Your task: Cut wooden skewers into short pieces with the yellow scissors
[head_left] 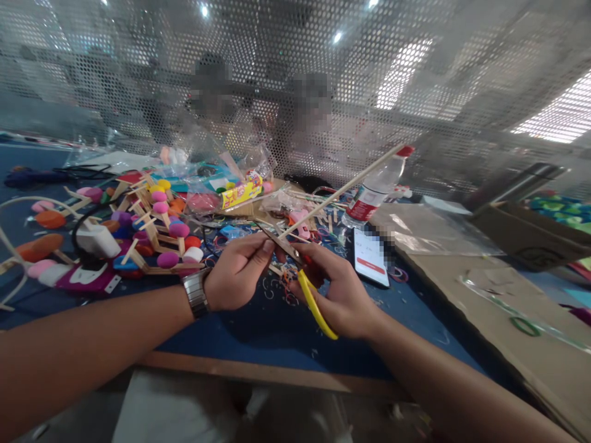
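My left hand [237, 271], with a metal watch at the wrist, pinches the near end of a long thin wooden stick [341, 187] that slants up to the right. My right hand [335, 289] is closed round yellow-handled scissors [314, 304]. Their blades [277, 240] meet the stick just beside my left fingertips. Both hands hover over the blue table [258, 320].
A wooden-stick and coloured pompom construction [157, 227] fills the left. A white charger [96, 240], a phone [370, 257], a water bottle [376, 194], plastic bags, rubber bands, cardboard sheets [484, 295] and a box [526, 231] lie around. Two people sit behind the perforated screen.
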The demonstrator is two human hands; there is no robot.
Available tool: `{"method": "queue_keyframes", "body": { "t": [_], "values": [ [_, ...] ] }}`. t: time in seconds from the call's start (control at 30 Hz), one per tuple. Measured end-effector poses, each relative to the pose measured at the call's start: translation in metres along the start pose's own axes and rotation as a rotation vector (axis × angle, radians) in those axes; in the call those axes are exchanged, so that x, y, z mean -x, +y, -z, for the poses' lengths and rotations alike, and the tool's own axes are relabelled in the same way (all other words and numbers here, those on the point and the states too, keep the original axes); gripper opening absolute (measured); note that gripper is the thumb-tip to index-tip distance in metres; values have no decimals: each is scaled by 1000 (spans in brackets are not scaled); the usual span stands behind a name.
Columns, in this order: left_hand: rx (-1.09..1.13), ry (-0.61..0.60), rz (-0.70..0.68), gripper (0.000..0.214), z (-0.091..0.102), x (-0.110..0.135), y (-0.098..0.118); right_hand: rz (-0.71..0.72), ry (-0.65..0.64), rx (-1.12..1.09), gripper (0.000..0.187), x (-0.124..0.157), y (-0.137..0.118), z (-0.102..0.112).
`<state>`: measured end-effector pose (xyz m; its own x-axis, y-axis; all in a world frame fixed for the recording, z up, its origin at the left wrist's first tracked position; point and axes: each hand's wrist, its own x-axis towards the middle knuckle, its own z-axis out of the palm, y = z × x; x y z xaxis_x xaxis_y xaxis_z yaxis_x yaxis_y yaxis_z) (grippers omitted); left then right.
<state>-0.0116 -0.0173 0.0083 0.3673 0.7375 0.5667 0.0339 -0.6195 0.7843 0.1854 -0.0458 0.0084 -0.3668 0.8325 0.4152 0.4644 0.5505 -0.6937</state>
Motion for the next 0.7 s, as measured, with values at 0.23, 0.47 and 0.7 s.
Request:
{"method": "queue_keyframes", "body": {
  "t": [0.23, 0.47, 0.7],
  "values": [
    [56, -13, 42, 40, 1, 0, -3, 9, -7, -5, 43, -1, 2, 0],
    [109, -46, 65, 41, 3, 2, -5, 22, -19, -23, 39, 1, 3, -1],
    [215, -74, 76, 38, 0, 4, -11, 85, -14, -15, 45, 2, 8, -4]
  ]
}}
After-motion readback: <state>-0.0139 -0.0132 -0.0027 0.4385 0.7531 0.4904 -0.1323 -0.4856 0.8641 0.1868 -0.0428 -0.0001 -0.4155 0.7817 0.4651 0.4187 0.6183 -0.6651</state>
